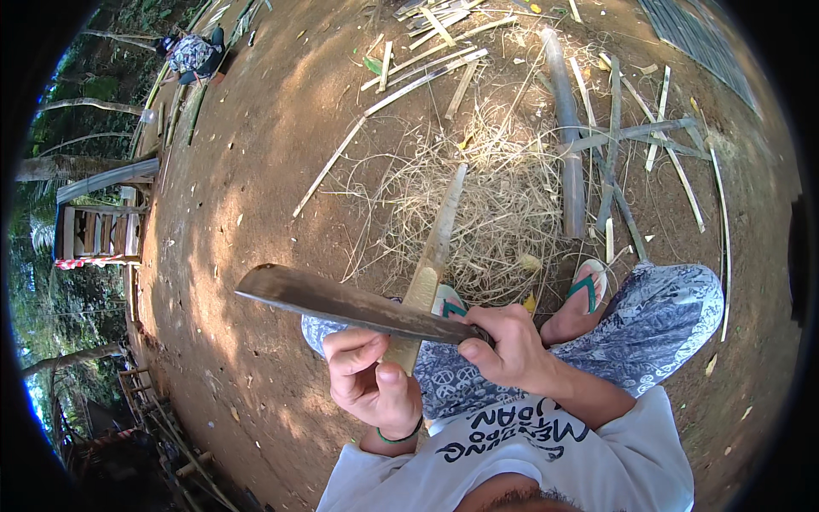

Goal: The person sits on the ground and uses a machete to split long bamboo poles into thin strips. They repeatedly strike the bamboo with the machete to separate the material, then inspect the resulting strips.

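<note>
A machete (337, 301) with a broad dark blade lies crosswise over my lap, its blade pointing left. My right hand (514, 348) is closed round its handle. In my left hand (374, 381), the fingers and thumb grip the near end of a pale bamboo strip (439, 235). From there the strip slants up and away, its far end over a heap of shavings (490, 205). The blade passes across the strip just beyond my left fingers; whether its edge touches the strip, I cannot tell.
A thick bamboo pole (565, 128) lies beyond my feet in flip-flops (589, 290). Crossed bamboo pieces (612, 141) are right of it, with split strips (426, 81) farther off. Another person (192, 58) bends down at the far left, beyond a small wooden hut (98, 230).
</note>
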Demonstrator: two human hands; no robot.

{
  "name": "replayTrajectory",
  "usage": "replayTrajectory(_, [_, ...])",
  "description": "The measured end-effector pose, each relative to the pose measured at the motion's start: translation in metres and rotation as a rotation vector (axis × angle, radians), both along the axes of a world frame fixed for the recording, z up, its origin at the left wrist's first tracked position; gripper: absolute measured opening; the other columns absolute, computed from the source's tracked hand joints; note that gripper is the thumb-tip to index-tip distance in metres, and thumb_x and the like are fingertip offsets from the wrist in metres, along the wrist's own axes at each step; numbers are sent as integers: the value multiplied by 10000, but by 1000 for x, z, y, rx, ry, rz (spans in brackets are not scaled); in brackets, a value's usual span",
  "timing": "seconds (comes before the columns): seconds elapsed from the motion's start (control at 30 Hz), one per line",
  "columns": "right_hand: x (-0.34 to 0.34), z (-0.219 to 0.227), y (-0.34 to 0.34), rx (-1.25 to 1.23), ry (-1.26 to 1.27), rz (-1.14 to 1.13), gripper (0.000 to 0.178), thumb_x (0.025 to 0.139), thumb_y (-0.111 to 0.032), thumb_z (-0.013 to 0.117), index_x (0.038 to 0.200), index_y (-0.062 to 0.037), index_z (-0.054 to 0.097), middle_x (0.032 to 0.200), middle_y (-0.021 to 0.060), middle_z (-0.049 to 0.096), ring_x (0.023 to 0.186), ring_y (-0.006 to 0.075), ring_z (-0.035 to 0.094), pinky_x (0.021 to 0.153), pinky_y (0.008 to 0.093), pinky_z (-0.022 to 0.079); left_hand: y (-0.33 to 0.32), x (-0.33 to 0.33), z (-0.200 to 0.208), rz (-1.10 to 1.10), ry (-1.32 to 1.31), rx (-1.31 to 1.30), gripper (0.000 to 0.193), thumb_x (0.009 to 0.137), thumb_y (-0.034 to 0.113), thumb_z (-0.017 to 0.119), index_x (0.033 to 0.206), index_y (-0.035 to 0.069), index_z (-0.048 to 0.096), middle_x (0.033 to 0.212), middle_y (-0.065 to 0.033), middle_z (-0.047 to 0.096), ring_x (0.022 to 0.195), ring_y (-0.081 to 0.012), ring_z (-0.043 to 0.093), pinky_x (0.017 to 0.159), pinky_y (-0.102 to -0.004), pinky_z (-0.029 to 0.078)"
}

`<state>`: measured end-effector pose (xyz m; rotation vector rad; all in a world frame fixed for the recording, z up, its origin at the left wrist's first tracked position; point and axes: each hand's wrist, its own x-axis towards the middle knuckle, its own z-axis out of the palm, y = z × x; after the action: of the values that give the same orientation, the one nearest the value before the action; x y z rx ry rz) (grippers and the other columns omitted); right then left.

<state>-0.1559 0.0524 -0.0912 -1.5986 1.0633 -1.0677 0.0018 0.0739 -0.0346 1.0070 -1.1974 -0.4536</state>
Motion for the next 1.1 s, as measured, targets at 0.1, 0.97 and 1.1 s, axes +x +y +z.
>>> replayTrajectory(0.1, [3, -23, -16, 60, 73, -23, 487, 939, -446, 612, 783, 10, 682, 519, 168, 561, 537, 375, 636, 519, 436, 496, -2, 10, 2, -52, -116, 22, 279, 996, 265, 614, 1043, -7, 572, 1047, -101, 525, 967, -186, 574, 888, -354, 491])
replayTrajectory(0.97, [14, -41, -26, -81, 122, -17, 532, 947, -469, 579, 757, 17, 676, 600, 223, 602, 583, 409, 642, 542, 454, 503, -6, 19, -7, 13, -53, -33, 278, 988, 259, 611, 1047, -12, 579, 1008, -127, 526, 908, -174, 570, 782, -311, 476])
replayTrajectory(1.1, [-4, -132, -80, 315, 414, -203, 678, 987, -544, 490, 742, 55, 694, 556, 250, 587, 602, 444, 641, 604, 523, 505, -8, 17, -2, -32, -54, -21, 296, 966, 279, 640, 1025, -5, 583, 997, -126, 531, 884, -188, 573, 775, -327, 483])
